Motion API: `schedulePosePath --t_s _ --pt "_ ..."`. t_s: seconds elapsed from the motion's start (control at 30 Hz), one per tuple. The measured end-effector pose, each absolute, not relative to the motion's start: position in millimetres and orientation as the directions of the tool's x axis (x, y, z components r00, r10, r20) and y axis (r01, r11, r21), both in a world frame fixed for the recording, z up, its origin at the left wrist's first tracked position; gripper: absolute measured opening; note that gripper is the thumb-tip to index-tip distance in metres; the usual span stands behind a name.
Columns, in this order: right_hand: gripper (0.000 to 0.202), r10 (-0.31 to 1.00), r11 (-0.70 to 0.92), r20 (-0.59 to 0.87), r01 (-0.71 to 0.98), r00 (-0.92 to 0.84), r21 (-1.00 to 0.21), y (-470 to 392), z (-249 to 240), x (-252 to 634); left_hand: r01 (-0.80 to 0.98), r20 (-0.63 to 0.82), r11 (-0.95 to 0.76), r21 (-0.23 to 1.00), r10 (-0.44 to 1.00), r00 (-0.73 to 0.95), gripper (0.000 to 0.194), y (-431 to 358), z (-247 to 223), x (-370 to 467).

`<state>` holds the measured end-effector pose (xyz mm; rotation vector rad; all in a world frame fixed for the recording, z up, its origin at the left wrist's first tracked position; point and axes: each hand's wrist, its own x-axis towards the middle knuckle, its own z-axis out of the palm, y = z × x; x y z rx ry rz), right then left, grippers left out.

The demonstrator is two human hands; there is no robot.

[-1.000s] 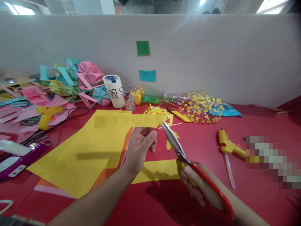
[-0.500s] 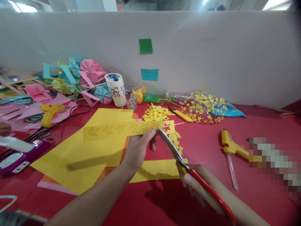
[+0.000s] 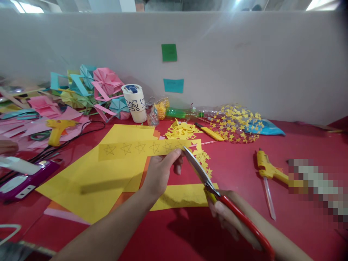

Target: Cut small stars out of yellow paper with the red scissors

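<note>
My left hand pinches a yellow paper strip near its right end, thumb on top. Several stars are drawn in pencil along the strip. In my right hand are red-handled scissors, fingers wrapped round the handles. The blade tips touch the strip's right end, just right of my left thumb. Below the strip lie large yellow sheets, and a second yellow strip lies under the scissors. Small cut stars are scattered behind the blades, near a pile of yellow scraps.
Yellow glue guns lie at left and right. Behind stand a white cup, a green bottle and a star-covered clear bottle. A yellow cutter, purple power strip and another person's hand also show.
The strip's left end has shifted very slightly right. At the left edge, the other person's hand reaches a little further into view. My hands keep nearly the same pose.
</note>
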<state>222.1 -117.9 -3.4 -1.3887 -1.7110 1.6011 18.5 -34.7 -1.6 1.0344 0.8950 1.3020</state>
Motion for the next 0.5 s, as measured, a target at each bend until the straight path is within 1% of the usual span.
schedulePosePath --t_s 0.17,0.3,0.43,0.5 --pt "0.052 0.844 -0.247 -0.384 0.363 -0.375 -0.898 -117 0 221 -0.319 0.048 -0.018 0.948 0.995 0.087 0.026 -34 -3 19" --pt "0.047 0.843 -0.265 -0.395 0.359 -0.365 -0.895 -113 -2 220 -0.32 0.051 -0.023 0.947 0.996 0.078 0.025 -34 -2 19" --pt "0.05 0.847 -0.272 -0.404 0.371 -0.345 -0.888 -109 -15 220 -0.294 0.045 -0.021 0.956 0.996 0.074 0.026 -33 -1 18" --pt "0.05 0.866 -0.271 -0.396 0.379 -0.306 -0.885 -109 -21 220 -0.273 0.044 -0.024 0.962 0.997 0.068 0.027 -33 -1 18"
